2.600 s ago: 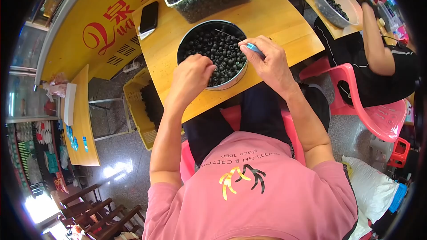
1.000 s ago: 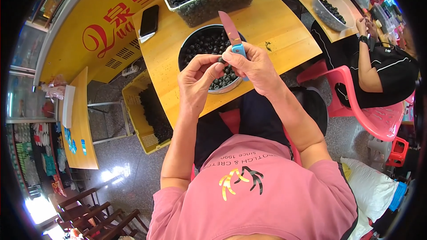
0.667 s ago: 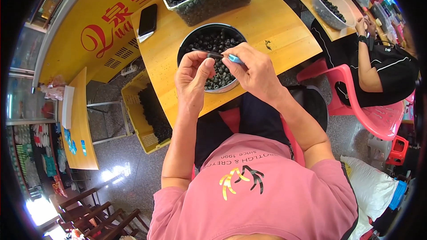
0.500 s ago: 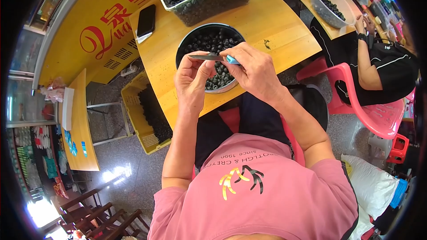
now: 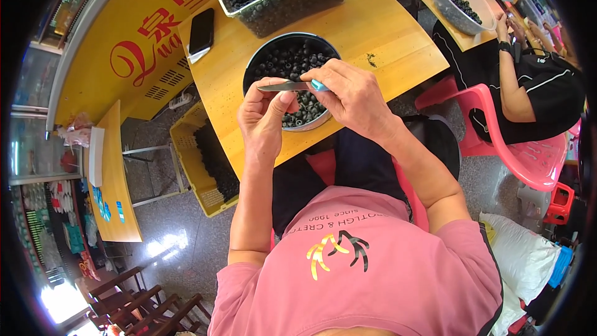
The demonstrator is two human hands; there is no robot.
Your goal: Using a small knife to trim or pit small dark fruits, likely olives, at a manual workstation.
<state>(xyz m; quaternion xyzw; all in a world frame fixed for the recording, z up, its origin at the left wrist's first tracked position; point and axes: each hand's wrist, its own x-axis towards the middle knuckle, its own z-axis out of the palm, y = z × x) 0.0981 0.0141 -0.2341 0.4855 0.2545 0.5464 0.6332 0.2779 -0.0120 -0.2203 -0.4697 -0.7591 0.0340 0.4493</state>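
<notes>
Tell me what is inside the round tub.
Dark round pieces lie inside the round tub; the left hand, right hand and knife hide some, and anything beneath them is covered.

The blue-handled, metal-bladed knife (image 5: 291,86), pointing beyond the round, dark-lined bowl (image 5: 292,38) a second ago, now lies crosswise above it.

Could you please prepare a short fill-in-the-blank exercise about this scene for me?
1. The right hand holds a knife by its ____ handle.
2. The knife's blade points toward the person's ____ side.
3. The tub nearest the person on the wooden table is ____ in outline.
4. The crate on the floor is ____ in colour.

Missing words: blue; left; round; yellow.
</notes>
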